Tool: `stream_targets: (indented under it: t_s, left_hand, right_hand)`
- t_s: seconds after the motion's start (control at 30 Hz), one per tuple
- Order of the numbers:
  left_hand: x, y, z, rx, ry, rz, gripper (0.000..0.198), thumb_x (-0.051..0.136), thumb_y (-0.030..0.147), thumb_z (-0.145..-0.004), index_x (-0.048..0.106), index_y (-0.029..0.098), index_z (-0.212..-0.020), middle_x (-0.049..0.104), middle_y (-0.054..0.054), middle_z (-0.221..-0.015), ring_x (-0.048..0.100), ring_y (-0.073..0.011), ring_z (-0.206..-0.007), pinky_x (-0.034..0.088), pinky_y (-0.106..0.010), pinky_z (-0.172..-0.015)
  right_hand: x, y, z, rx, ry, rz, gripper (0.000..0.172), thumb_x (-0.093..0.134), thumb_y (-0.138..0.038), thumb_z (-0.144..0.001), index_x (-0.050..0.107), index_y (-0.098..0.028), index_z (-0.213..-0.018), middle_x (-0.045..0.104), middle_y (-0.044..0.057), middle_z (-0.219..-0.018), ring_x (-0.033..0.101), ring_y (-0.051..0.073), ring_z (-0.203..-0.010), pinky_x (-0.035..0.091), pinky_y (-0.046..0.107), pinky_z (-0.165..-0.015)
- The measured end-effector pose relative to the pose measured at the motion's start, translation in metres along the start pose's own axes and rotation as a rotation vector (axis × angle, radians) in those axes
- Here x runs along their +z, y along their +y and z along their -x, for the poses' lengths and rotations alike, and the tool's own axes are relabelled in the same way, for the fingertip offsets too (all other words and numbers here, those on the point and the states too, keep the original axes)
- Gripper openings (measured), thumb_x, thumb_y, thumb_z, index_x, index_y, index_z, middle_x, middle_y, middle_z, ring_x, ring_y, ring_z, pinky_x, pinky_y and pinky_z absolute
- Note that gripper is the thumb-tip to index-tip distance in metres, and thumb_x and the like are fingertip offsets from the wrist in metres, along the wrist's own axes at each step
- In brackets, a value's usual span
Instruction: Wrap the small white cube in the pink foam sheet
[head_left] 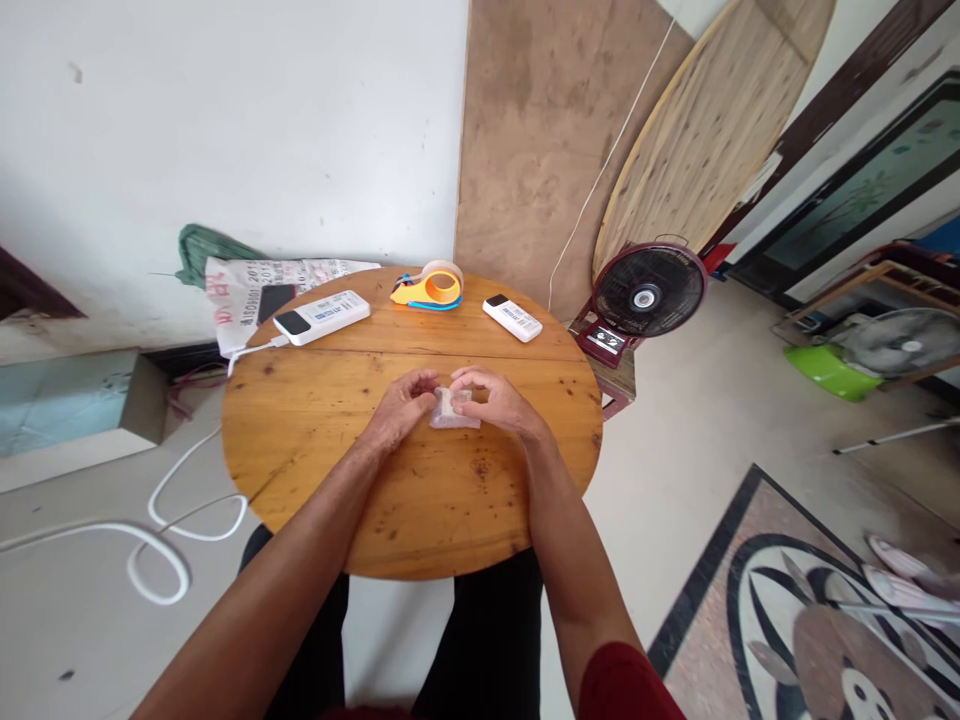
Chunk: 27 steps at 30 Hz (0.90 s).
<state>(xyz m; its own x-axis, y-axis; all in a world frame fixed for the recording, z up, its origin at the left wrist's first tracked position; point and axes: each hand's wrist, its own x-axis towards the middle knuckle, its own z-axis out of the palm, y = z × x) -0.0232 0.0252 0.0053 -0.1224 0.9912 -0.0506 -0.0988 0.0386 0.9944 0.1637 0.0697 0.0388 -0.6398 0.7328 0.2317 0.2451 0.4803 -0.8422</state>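
A small clear, wrinkled plastic packet with something white in it lies on the round wooden table between my two hands. My left hand has its fingers curled at the packet's left edge, thumb and fingertips close together on the plastic. From the right, my right hand pinches the packet's upper right part between thumb and forefinger. What is inside the wrapping is too small to make out. Beyond my hands stands an orange and blue tape dispenser with a tape roll in it.
A white device with a dark screen sits at the table's back left, a white cable plugged into it. A smaller similar device lies back right. Right of the table, a dark round fan rests on a stool. A white wall rises behind.
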Motion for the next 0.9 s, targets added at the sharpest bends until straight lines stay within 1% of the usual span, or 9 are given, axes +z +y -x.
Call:
stream_targets:
  t_s: [0.1,0.23,0.33,0.43,0.57,0.67,0.77,0.9]
  left_hand:
    - [0.000,0.001,0.000,0.001,-0.010,-0.007,0.047,0.063,0.025,-0.053,0.064,0.015,-0.099,0.068,-0.004,-0.090,0.061,-0.0212,-0.088,0.047,-0.036,-0.088]
    - [0.000,0.002,0.001,-0.008,-0.016,-0.016,0.048,0.063,0.026,-0.053,0.064,0.015,-0.100,0.068,-0.004,-0.089,0.061,-0.0204,-0.085,0.047,-0.036,-0.087]
    - [0.000,0.003,0.001,-0.003,-0.019,-0.013,0.047,0.063,0.026,-0.054,0.063,0.015,-0.099,0.067,-0.003,-0.088,0.061,-0.0199,-0.084,0.047,-0.035,-0.086]
    - [0.000,0.002,0.001,-0.001,-0.020,0.000,0.046,0.063,0.025,-0.054,0.063,0.015,-0.099,0.068,-0.002,-0.087,0.061,-0.0195,-0.083,0.047,-0.034,-0.085]
    - [0.000,0.001,0.000,0.002,-0.018,-0.001,0.045,0.063,0.024,-0.053,0.063,0.015,-0.098,0.068,-0.002,-0.086,0.061,-0.0192,-0.083,0.047,-0.034,-0.085]
    - [-0.001,0.000,-0.001,0.006,-0.017,-0.012,0.045,0.063,0.024,-0.054,0.063,0.016,-0.099,0.068,-0.002,-0.087,0.061,-0.0196,-0.085,0.047,-0.035,-0.087]
    - [-0.001,0.001,0.000,0.000,-0.027,-0.006,0.047,0.065,0.025,-0.054,0.063,0.015,-0.100,0.068,-0.003,-0.090,0.061,-0.0201,-0.087,0.047,-0.035,-0.088]
    - [0.002,0.004,0.004,0.008,-0.054,-0.046,0.052,0.069,0.031,-0.058,0.061,0.015,-0.106,0.067,-0.005,-0.096,0.061,-0.0210,-0.091,0.048,-0.035,-0.087]
  right_hand:
    - [0.001,-0.003,0.000,-0.038,-0.016,0.087,0.024,0.070,-0.026,-0.072,0.072,-0.024,-0.095,0.064,0.004,-0.112,0.059,0.021,-0.106,0.038,0.035,-0.098]
    - [0.002,-0.006,-0.001,-0.042,0.038,0.209,0.018,0.068,-0.025,-0.074,0.073,-0.025,-0.091,0.068,0.003,-0.106,0.059,0.021,-0.100,0.037,0.035,-0.097]
    - [0.004,-0.007,-0.001,-0.040,0.052,0.280,0.014,0.066,-0.023,-0.076,0.074,-0.027,-0.087,0.070,0.003,-0.100,0.060,0.022,-0.097,0.034,0.036,-0.096]
    - [0.005,-0.006,-0.001,-0.070,0.082,0.360,0.011,0.064,-0.023,-0.079,0.074,-0.027,-0.082,0.071,0.002,-0.097,0.060,0.022,-0.095,0.031,0.038,-0.097]
    - [0.010,-0.001,-0.003,-0.105,0.102,0.436,0.012,0.060,-0.023,-0.082,0.072,-0.025,-0.079,0.072,0.003,-0.096,0.060,0.021,-0.093,0.031,0.037,-0.095]
    - [0.013,0.001,-0.005,-0.087,0.125,0.429,0.015,0.056,-0.019,-0.082,0.070,-0.025,-0.078,0.071,0.002,-0.096,0.060,0.020,-0.094,0.033,0.035,-0.094]
    - [0.014,0.003,-0.006,-0.056,0.166,0.376,0.019,0.051,-0.016,-0.082,0.068,-0.025,-0.081,0.071,0.002,-0.096,0.060,0.020,-0.094,0.036,0.033,-0.091]
    - [0.013,0.007,-0.006,-0.038,0.224,0.300,0.018,0.050,-0.021,-0.085,0.068,-0.024,-0.084,0.070,0.003,-0.092,0.061,0.020,-0.090,0.041,0.032,-0.087]
